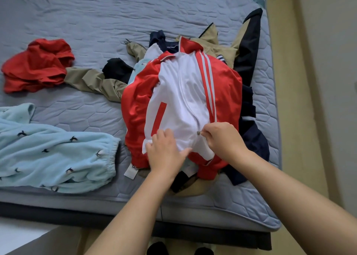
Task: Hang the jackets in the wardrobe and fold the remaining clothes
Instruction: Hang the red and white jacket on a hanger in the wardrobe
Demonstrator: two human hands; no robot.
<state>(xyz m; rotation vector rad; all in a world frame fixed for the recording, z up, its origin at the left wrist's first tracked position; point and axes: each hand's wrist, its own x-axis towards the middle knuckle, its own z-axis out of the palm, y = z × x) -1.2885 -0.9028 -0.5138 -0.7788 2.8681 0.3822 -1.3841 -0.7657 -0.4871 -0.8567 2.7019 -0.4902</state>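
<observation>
Nearest the bed's edge, the left hand (pixel 164 154) lies with fairly straight fingers spread on the white front panel of the red and white track jacket (pixel 179 92), pressing the hem flat and gripping nothing. Just beside it, the right hand (pixel 222 139) pinches the small metal zip pull (pixel 198 132), which sits low on the zip near the hem. The jacket lies front up on top of a heap at the right of the mattress (pixel 96 13), collar pointing away. The step in hand looks like working the zip before hanging, though I cannot tell whether the teeth above the pull are joined. The next move likely calls for the left hand to hold the hem taut while the right draws the pull along the zip; neither hanger nor wardrobe is in view. A white care label (pixel 131 170) pokes out below the hem, its print too small to read, and pale stripes run down 1 sleeve with no legible brand. Beneath lie a tan jacket (pixel 92 81) and a navy garment (pixel 253 139). Left are pale blue fleece pyjamas (pixel 58 158) with a bird print, and farther off a crumpled red garment (pixel 36 65).
</observation>
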